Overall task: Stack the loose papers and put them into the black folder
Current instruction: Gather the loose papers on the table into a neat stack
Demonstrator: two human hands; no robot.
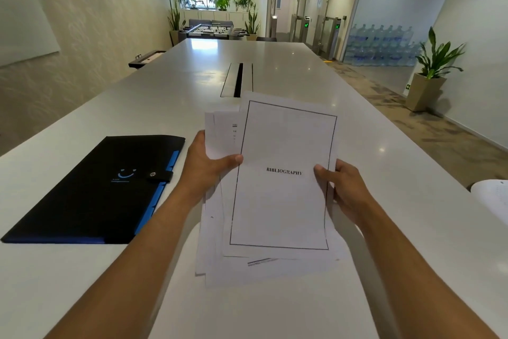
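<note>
I hold the loose papers [277, 187] in both hands above the white worktop [275, 64], directly in front of me. My left hand [204, 167] grips the sheaf at its left edge, thumb laid across the front and the other fingers hidden behind the sheets; my right hand [339, 187] grips the right edge the same way, thumb pressing on the top sheet beside the printed word "BIBLIOGRAPHY". The top sheet, with its ruled border, sits skewed over the sheets beneath: other edges fan out to the left, at the far end and along the near end, so the sheaf is gathered but not squared.

The black folder [90, 190] lies flat on the worktop to my left, just beside my left forearm, apart from the papers. Its tab with the stud appears fastened and blue dividers show along its right edge.

I judge the step in hand to be the stacking, near its end. The next move calls for tapping the edges level against the worktop, then freeing one hand to undo the tab and open the folder. One more white sheet [492, 195] shows at the right edge of view; I cannot tell whether it belongs to the set.
</note>
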